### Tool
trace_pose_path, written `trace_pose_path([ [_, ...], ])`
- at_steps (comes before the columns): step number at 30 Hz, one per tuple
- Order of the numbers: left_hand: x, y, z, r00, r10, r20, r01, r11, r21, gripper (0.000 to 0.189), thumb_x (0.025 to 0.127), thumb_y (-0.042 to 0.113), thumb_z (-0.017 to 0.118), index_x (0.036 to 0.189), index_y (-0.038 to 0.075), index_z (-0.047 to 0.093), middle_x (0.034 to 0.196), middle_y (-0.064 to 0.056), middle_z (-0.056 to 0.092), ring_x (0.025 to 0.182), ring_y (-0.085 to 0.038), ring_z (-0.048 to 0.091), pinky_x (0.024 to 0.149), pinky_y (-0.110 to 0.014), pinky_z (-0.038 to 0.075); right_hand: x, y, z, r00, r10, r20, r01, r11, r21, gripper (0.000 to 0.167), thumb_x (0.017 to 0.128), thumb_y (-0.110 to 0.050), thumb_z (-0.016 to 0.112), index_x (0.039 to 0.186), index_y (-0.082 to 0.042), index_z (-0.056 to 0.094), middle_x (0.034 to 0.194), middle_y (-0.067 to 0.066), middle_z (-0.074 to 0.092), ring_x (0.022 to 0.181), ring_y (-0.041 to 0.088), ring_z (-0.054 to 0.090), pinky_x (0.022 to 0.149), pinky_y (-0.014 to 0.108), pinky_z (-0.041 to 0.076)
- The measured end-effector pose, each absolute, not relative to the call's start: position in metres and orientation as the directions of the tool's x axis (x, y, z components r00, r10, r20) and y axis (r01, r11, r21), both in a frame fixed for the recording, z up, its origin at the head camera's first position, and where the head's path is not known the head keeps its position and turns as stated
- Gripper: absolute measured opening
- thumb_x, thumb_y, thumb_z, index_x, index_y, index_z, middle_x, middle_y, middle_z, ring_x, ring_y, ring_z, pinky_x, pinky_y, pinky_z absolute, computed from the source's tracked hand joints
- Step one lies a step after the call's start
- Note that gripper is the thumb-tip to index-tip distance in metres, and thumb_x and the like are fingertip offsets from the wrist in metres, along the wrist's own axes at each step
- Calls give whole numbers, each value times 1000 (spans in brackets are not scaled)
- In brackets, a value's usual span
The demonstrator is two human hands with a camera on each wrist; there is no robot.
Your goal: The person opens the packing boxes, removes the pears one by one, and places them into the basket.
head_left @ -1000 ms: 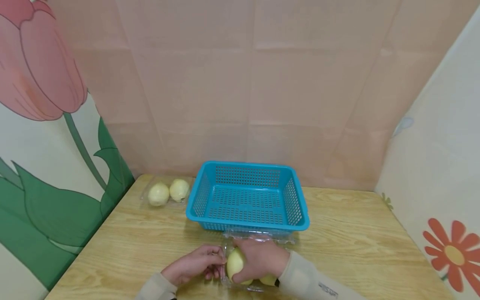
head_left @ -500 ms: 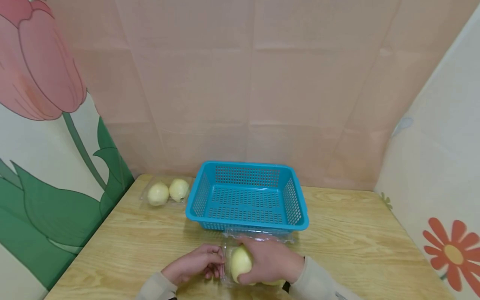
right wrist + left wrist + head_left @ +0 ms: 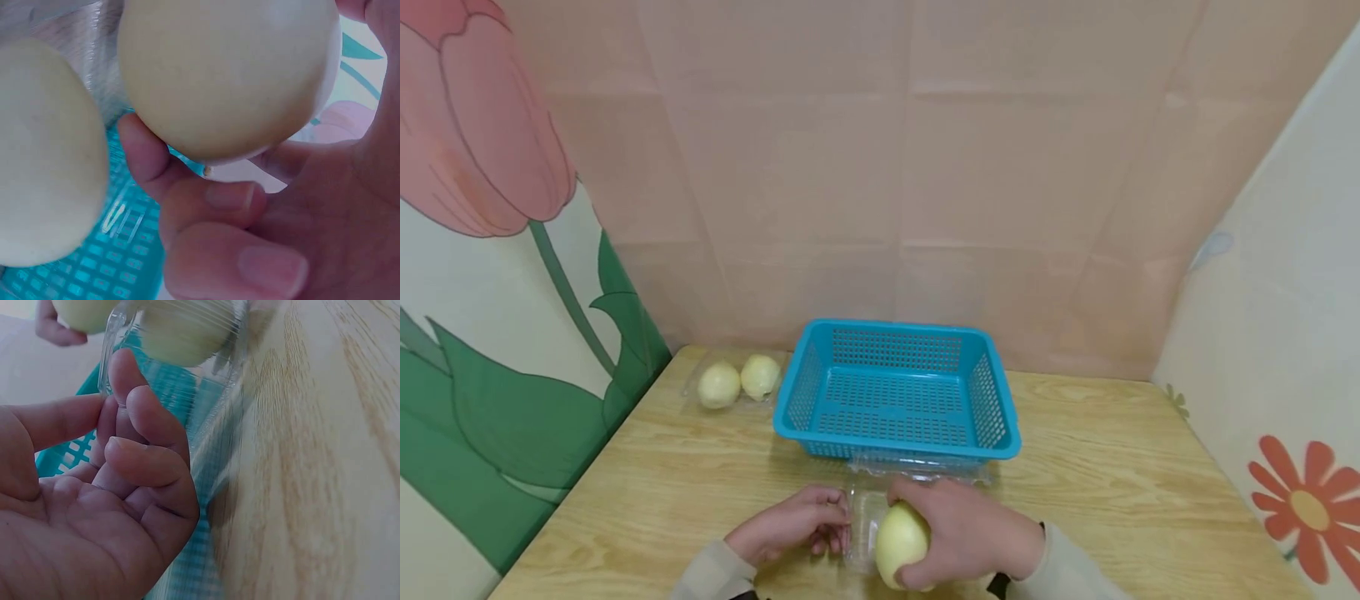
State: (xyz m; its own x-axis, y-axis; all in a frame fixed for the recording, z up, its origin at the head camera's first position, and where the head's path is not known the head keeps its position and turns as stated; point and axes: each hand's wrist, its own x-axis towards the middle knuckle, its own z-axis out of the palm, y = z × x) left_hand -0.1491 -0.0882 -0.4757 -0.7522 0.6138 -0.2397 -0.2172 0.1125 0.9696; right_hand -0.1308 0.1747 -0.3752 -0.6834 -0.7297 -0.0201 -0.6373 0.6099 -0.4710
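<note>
My right hand (image 3: 973, 533) grips a pale yellow pear (image 3: 899, 546) above the clear plastic clamshell box (image 3: 863, 521) at the table's front. The right wrist view shows its fingers curled around this pear and a small stem end beneath. A second pear (image 3: 47, 156) fills the left side there; the left wrist view has it behind the box's ribbed wall (image 3: 219, 359). Thumb and forefinger of my left hand (image 3: 793, 527) pinch the box's left edge, the other fingers loosely bent. The raised lid (image 3: 917, 467) stands against the basket.
A blue plastic basket (image 3: 895, 447) with nothing in it stands behind the box. To its left, two more pears (image 3: 718, 385) sit in another clear box (image 3: 692, 392) near the back edge. A pink-brown backdrop (image 3: 895, 167) rises behind the wooden table (image 3: 1097, 467).
My right hand has drawn the pear to the right and toward me, out from the box's left end, baring that part of the box. My left hand keeps its pinch on the edge.
</note>
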Motion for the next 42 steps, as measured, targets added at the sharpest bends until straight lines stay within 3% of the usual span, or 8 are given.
trace_pose_path([
  [13,-149,-88,-477,-756,613,-231,-201,119,972,16,99,11,52,90,0,59,75,-3,67,63,-12,57,51,-20,41,-114,195,-339,-618,-785,-25,-657,535,-531,55,72,-49,79,118,-33,54,91,-20,57,77,0,52,55,20,45],
  [19,-149,-88,-476,-757,609,-237,-206,122,971,17,100,11,52,91,-2,58,75,-4,67,63,-12,56,51,-20,40,-114,205,-318,-609,-793,-12,-619,485,-618,53,75,-38,80,120,-35,53,96,-17,60,77,1,56,55,22,50],
  [30,-148,-90,-476,-749,620,-234,-199,126,972,18,100,12,52,91,-1,59,77,-3,68,65,-12,57,51,-20,40,-131,220,-295,-654,-755,34,-620,511,-595,52,80,-38,79,123,-31,51,94,-12,63,76,4,59,58,25,53],
  [42,-148,-89,-478,-754,623,-206,-157,134,978,22,100,13,52,94,-7,58,77,-3,67,64,-13,56,51,-20,40,-174,233,-295,-735,-674,73,-575,563,-593,52,82,-36,79,124,-27,51,92,-2,63,73,11,61,62,28,54],
])
